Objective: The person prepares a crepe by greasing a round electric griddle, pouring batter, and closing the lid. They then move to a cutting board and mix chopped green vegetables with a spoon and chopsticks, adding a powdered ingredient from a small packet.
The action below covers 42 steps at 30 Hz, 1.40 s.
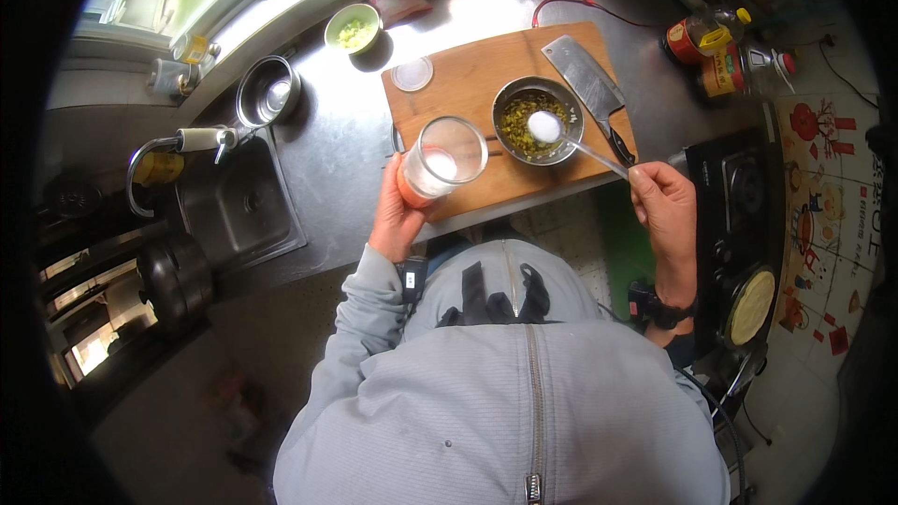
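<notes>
Head view: two bare hands in frame, both busy. Left hand (398,223) is wrapped around one clear jar (455,145) with white stuff low inside, no gap to speak of. Right hand (666,204) has its thumb and fingers pinched on the end of one spoon (601,158), which carries one heap of white powder (543,126). The spoon's head is over one metal bowl (499,134) of chopped green mix (521,113), sitting between the two hands and a bit beyond them; can't tell if the spoon touches the mix.

Under that bowl is one wooden cutting board (482,58). It also has one cleaver (585,72) lying just beyond the right hand, and one round lid (412,74) past the left hand. Farther out past the left hand there's one green bowl (331,34) with pale chopped bits, plus one metal pan (245,101) off to that hand's left. Well beyond the right hand: two bottles, one red-labelled (686,40) and one yellow-labelled (722,72).
</notes>
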{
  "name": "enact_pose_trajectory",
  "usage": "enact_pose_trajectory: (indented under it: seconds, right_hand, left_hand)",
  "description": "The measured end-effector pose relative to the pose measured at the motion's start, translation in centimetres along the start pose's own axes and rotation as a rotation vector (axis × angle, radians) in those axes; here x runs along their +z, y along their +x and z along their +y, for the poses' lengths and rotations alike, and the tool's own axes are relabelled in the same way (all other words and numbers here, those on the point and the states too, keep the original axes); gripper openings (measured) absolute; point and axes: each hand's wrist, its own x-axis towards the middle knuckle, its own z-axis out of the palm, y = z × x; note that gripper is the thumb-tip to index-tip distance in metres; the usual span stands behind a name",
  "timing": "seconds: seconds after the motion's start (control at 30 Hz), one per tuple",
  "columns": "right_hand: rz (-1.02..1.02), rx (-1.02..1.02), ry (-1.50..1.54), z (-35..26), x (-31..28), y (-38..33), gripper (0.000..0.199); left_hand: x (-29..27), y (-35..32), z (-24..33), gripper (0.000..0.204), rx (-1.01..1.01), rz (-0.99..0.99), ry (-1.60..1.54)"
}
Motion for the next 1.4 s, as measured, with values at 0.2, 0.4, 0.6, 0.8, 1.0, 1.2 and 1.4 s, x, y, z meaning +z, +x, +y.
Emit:
enact_pose_trajectory:
  seconds: [0.2,0.4,0.6,0.8,1.0,1.2,1.4]
  right_hand:
    - [0.201,-0.312,-0.522,4.0,0.1,3.0,0.017]
    - [0.226,-0.629,-0.716,3.7,0.1,3.9,0.011]
    - [0.216,-0.801,-0.846,4.4,-0.9,4.5,0.010]
    - [0.146,-0.028,0.150,5.4,-1.5,5.1,0.017]
    - [-0.198,0.037,0.120,-0.8,-0.6,1.5,0.013]
    - [-0.348,-0.627,-0.617,-3.7,5.6,0.1,0.011]
    - [-0.492,-0.756,-0.726,-2.2,10.4,1.3,0.021]
  left_hand:
    - [0.1,-1.2,0.1,0.046,0.063,-0.021,-0.071]
    - [0.8,-2.2,-0.2,0.046,0.084,-0.014,-0.073]
    - [1.8,-2.1,-1.0,0.044,0.119,0.028,-0.070]
    - [1.7,-1.6,-1.4,0.045,0.119,-0.050,-0.078]
    - [1.7,-0.7,-1.7,0.046,0.105,-0.057,-0.053]
    - [1.9,-0.8,-1.8,0.035,0.224,-0.148,0.004]
    - [1.9,-1.2,-1.5,0.036,0.297,-0.241,0.094]
